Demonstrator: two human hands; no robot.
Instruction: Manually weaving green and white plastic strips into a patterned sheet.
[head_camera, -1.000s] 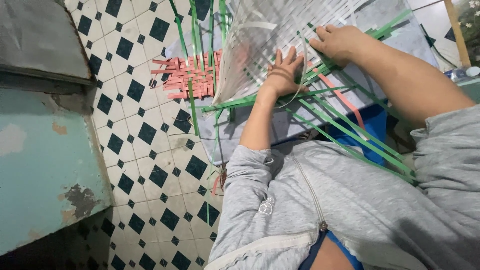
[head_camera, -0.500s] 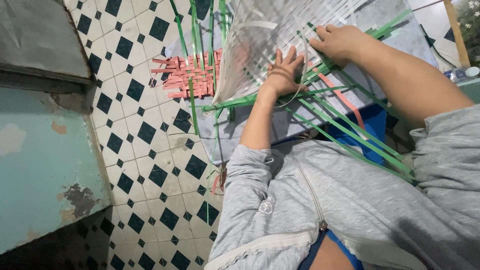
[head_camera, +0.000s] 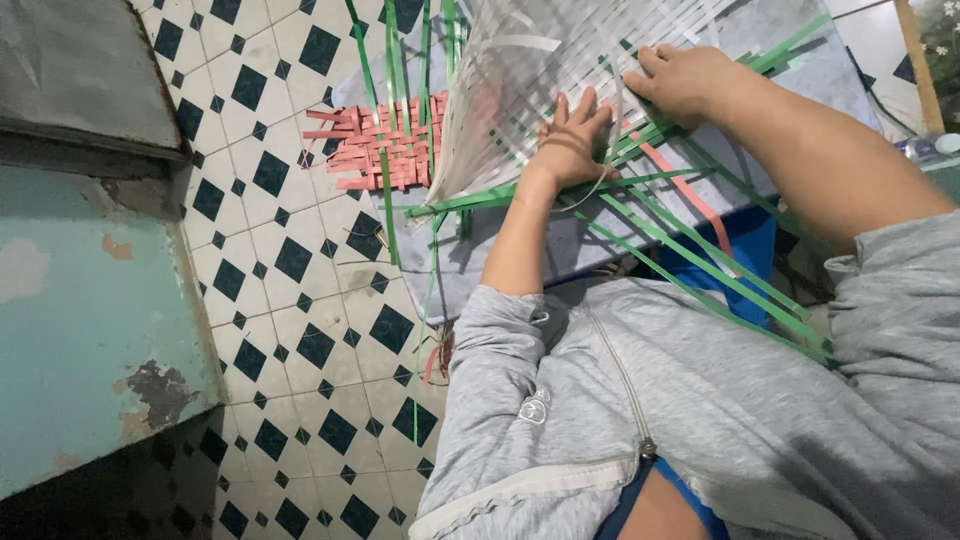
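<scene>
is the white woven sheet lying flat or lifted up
Partly lifted. The white woven sheet rises off the table along its left edge, while both hands, left hand and right hand, press its near part down.

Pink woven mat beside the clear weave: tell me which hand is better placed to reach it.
Left. The left hand rests flat on the clear strip weave on the side nearer the pink woven mat; the right hand lies farther off.

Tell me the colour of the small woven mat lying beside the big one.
Pink woven mat, seen in the head view.
</scene>
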